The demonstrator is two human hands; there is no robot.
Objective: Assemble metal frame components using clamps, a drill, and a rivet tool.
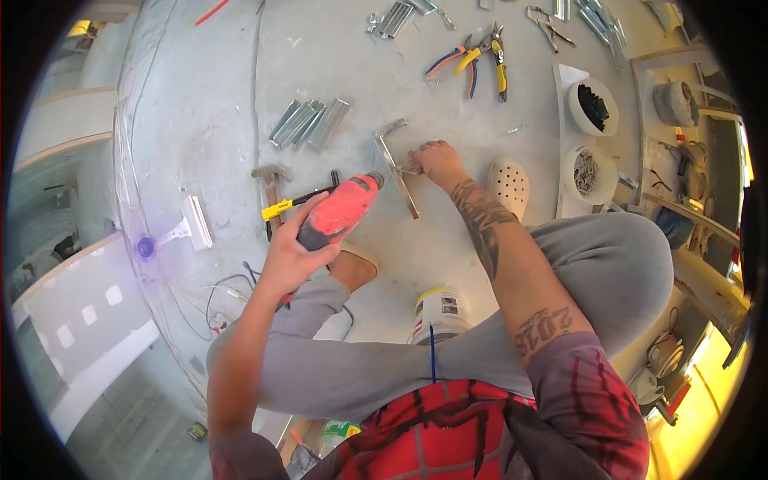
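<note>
Left hand [292, 254]: fingers wrapped tight around the grip of a red drill [340, 212]; drill nose points toward 1 o'clock.
Right hand [436, 160]: fingertips pinched down on a metal bracket [398, 168], holding it flat to the floor.
Bracket: bent strip, long leg running from 11 to 5 o'clock, short leg at its top end; lies just off the drill nose, at 3 o'clock from it.
Hammer [270, 178]: on the floor at 10 o'clock from the drill, close by.
Yellow-handled tool [290, 203]: lies beside the hammer, partly under the drill.
Channel offcuts [310, 122]: 1 bundle of short metal pieces at 11 o'clock from the bracket, apart from it.
Pliers [472, 60]: 2 or 3 pairs, yellow and orange-blue handles, at 12 o'clock, well apart from the hands.
Bowls [590, 140]: 2 white ones at 3 o'clock, the far 1 with dark screws, the near 1 with nails.
Clog [510, 188]: white, just beside the right forearm.
Tub [442, 314]: white, between the knees at 6 o'clock.
</note>
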